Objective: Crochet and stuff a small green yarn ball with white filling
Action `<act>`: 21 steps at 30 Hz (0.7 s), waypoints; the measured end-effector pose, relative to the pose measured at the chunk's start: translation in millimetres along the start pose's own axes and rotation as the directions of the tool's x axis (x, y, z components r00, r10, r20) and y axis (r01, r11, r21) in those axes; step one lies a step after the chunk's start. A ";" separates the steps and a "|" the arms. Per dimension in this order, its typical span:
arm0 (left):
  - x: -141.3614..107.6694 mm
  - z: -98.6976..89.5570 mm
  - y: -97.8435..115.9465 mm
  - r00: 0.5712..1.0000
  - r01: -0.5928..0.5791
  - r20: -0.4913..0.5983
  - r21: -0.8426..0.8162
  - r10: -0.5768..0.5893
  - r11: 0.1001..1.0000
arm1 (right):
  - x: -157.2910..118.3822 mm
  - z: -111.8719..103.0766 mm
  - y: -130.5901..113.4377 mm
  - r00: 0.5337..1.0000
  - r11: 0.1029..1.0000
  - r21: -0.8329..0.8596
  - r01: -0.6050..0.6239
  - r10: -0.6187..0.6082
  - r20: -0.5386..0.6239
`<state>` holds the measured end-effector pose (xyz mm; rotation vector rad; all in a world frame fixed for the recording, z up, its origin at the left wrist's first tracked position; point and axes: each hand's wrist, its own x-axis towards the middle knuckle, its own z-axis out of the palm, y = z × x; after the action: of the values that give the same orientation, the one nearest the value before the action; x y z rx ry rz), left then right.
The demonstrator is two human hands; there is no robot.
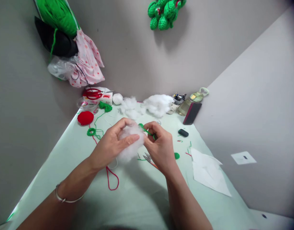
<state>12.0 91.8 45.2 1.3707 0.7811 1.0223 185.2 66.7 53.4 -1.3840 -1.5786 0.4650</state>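
My left hand (110, 143) is closed round a fluffy tuft of white stuffing (130, 150), thumb across its front. My right hand (160, 145) touches the tuft's right side, with fingers curled on a small green yarn piece (141, 126); a green strand runs into the fingers. Whether that piece is crocheted is too small to tell. Partly under my right hand lie scissors (149, 158) with orange handles. A small green ball (177, 156) shows just beyond my right wrist. Below my left hand, a loop of red yarn (112, 183) rests on the cloth.
Along the back stand white stuffing piles (158, 104), a pen cup (174, 104), a bottle (189, 103) and a leaning phone (192, 113). Red yarn (85, 118) and red-handled scissors (93, 94) are at left. White sheets (206, 169) lie right. Green crocheted pieces (163, 14) hang above.
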 end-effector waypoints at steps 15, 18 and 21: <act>3.5 8.8 -12.7 0.968 -0.010 -0.246 0.133 0.043 0.991 | -12.8 8.6 -11.2 0.988 0.990 -0.034 0.137 -0.134 0.082; 4.8 11.9 -15.7 0.932 -0.078 -0.334 0.200 0.143 0.977 | -11.6 5.7 -12.0 0.973 0.991 0.001 0.132 -0.130 0.191; 4.9 14.5 -18.2 0.918 -0.107 -0.363 0.167 0.162 0.980 | -7.3 2.6 -10.7 0.957 0.990 0.040 0.132 -0.137 0.256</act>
<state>29.3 91.9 29.0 1.3836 1.0719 1.3849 176.5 57.7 57.7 -1.2260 -1.8598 0.5979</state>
